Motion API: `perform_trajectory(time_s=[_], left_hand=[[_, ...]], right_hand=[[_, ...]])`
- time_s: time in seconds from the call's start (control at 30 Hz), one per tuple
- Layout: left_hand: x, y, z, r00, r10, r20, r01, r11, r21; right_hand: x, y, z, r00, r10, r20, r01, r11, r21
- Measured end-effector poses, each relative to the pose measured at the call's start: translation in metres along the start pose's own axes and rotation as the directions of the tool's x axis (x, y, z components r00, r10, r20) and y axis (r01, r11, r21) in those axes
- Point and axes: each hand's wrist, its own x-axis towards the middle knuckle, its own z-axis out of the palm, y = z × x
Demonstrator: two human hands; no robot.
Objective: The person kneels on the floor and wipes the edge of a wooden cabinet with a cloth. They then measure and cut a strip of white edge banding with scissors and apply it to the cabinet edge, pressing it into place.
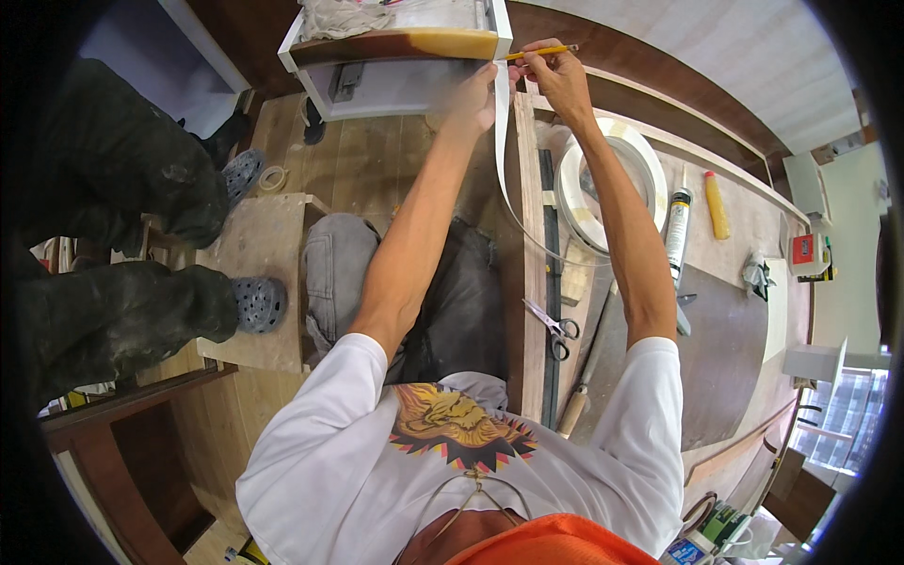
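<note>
Your left hand [478, 102] is closed on the upper end of a long, narrow, glossy white strip [500, 141], at the front corner of a white box-shaped drawer unit [400, 92]; the hand is blurred and its fingertips are partly hidden by the strip. Your right grip [556, 80] is pinched around a slim yellow pencil [541, 53], whose tip is too small to make out against that corner. The unit's top is cut off by the upper edge.

The strip curves down toward a wide, flat white coil [619, 179] on the wood-framed bench [730, 254]; your right forearm covers part of the coil. Black-handled metal scissors [556, 330] lie near your right sleeve, which hides some of the bench. At left, another person's dark trousers [141, 160] run into the black rim, so the upper body is out of sight.
</note>
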Motion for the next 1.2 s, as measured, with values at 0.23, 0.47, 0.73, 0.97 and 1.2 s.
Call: perform_trajectory(time_s=[0.23, 0.47, 0.73, 0.97, 1.2], left_hand=[[-0.003, 0.001, 0.001, 1.0, 0.003, -0.016, -0.002, 1.0, 0.026], [-0.001, 0.0, 0.0, 0.999, -0.012, -0.032, 0.012, 1.0, 0.013], [-0.002, 0.002, -0.001, 1.0, -0.006, 0.0, 0.006, 1.0, 0.006], [0.002, 0.001, -0.004, 1.0, -0.005, 0.023, 0.005, 0.999, 0.032], [-0.001, 0.0, -0.001, 1.0, 0.008, -0.011, -0.007, 1.0, 0.026]], right_hand=[[0.001, 0.002, -0.003, 1.0, 0.022, 0.017, -0.021, 0.996, -0.09], [0.002, 0.014, -0.002, 1.0, 0.022, 0.004, -0.022, 0.997, -0.071], [0.003, 0.012, 0.0, 0.999, 0.013, 0.032, -0.011, 0.998, -0.058], [0.004, 0.011, -0.001, 1.0, 0.01, 0.007, -0.009, 0.997, -0.079], [0.0, 0.007, 0.0, 0.999, 0.048, -0.001, -0.048, 0.998, -0.048]])
